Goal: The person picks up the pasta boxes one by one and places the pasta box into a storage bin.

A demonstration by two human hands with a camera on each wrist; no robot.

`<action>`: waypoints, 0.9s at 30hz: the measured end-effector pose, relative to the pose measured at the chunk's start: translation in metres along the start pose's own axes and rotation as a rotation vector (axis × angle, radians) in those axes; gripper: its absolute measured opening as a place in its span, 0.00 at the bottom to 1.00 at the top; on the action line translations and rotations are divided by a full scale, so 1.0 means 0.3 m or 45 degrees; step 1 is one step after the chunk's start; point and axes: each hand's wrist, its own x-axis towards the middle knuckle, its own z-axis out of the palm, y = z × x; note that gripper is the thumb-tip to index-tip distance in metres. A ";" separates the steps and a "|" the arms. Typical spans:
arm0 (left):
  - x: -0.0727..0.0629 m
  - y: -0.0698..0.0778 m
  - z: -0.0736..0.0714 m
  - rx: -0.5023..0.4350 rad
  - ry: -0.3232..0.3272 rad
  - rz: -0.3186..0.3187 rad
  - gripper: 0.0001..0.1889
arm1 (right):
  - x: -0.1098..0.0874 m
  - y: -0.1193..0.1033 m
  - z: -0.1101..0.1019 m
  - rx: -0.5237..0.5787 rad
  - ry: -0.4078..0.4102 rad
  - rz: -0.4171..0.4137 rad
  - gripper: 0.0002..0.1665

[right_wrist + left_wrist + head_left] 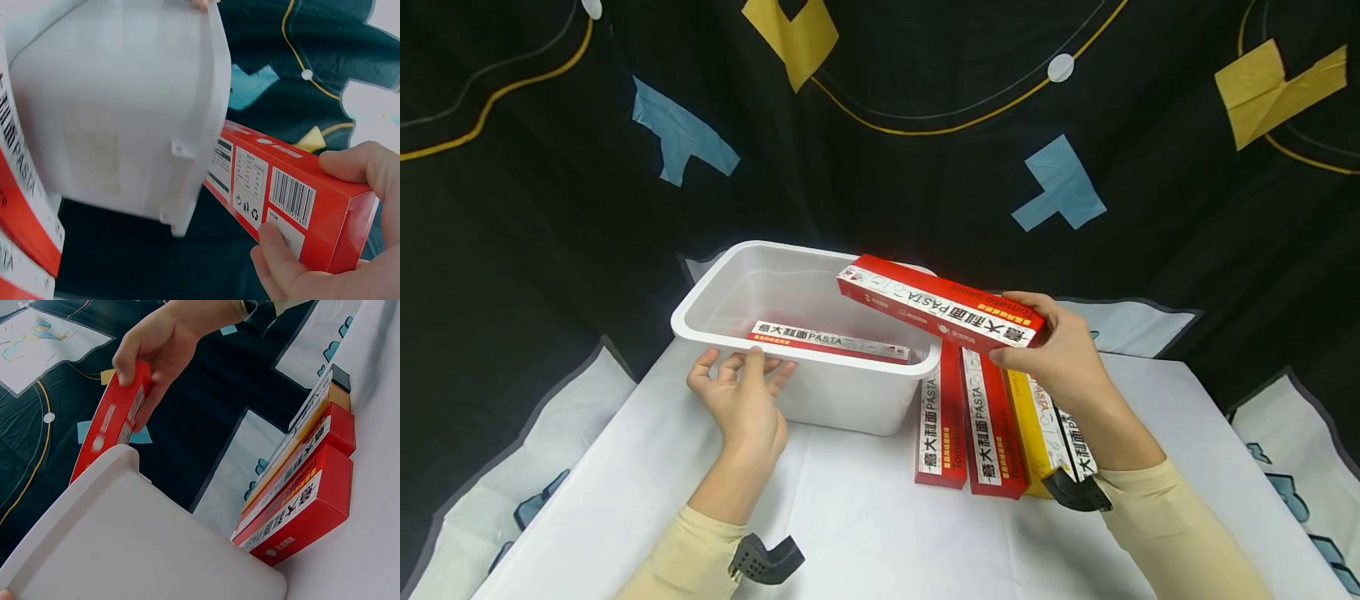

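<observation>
My right hand (1063, 354) grips one end of a red pasta box (940, 304). The box's far end hangs over the right side of a white plastic bin (842, 396). In the right wrist view, thumb and fingers lie on opposite sides of the box's end, near its barcode. My left hand (745, 400) is at the bin's front rim, fingers spread and their tips right under the lip. Inside the bin lies another red pasta box (831, 342), label up, partly hidden by the front wall.
Right of the bin, two red pasta boxes (942, 417) (992, 425) lie side by side on the white table (850, 517). A yellow box (1030, 433) and a black-and-white one (1078, 454) lie beyond them, partly covered by my right arm. A dark patterned curtain (880, 183) hangs behind.
</observation>
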 end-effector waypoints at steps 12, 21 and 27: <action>-0.001 -0.002 -0.003 0.014 0.012 -0.008 0.28 | 0.145 -0.032 0.169 -0.017 -0.135 0.091 0.44; -0.003 -0.002 -0.003 0.021 0.001 -0.015 0.29 | 0.249 -0.052 0.251 -0.088 -0.251 0.104 0.43; -0.001 -0.003 -0.003 0.007 0.002 -0.002 0.28 | 0.305 -0.068 0.316 -0.218 -0.339 0.107 0.44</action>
